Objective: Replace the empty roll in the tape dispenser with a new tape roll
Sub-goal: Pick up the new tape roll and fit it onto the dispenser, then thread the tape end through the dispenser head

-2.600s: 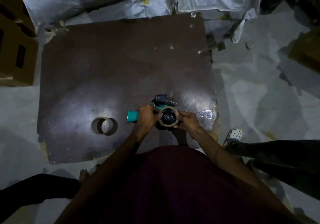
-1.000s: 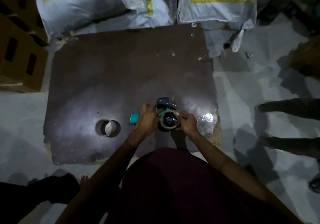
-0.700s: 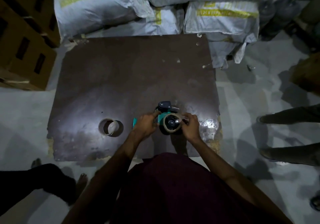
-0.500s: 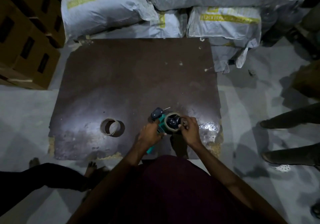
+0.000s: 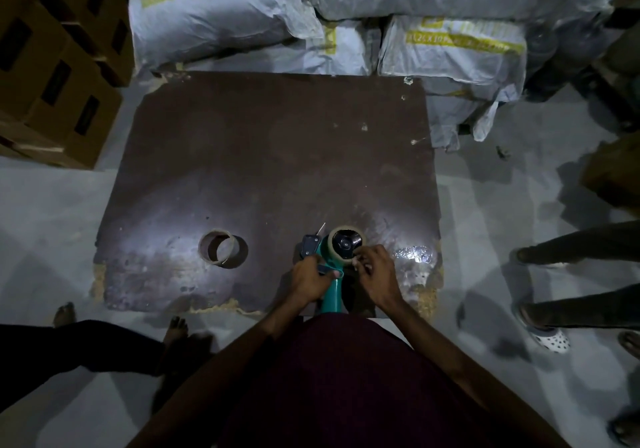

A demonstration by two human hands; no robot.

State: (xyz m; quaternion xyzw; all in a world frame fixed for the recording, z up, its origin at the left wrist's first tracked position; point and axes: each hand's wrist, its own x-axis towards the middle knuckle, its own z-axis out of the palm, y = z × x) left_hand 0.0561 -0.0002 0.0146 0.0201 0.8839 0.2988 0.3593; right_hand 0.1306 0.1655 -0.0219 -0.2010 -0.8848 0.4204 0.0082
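Tape dispenser (image 5: 330, 285): teal, held over the brown board (image 5: 270, 170).
Left hand (image 5: 309, 279): wrapped around dispenser.
Right hand (image 5: 375, 274): fingers pinching tape roll (image 5: 346, 244).
Empty roll (image 5: 219, 248): on board, apart.

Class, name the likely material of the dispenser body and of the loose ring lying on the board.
Dispenser body: probably moulded plastic; even teal colour, smooth with a slight sheen. Loose ring: probably cardboard; dull brown, thin-walled, hollow, so likely the spent core.

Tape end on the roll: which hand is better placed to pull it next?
Probably the right hand: its fingertips already touch the roll on the dispenser, while the left hand grips the dispenser.
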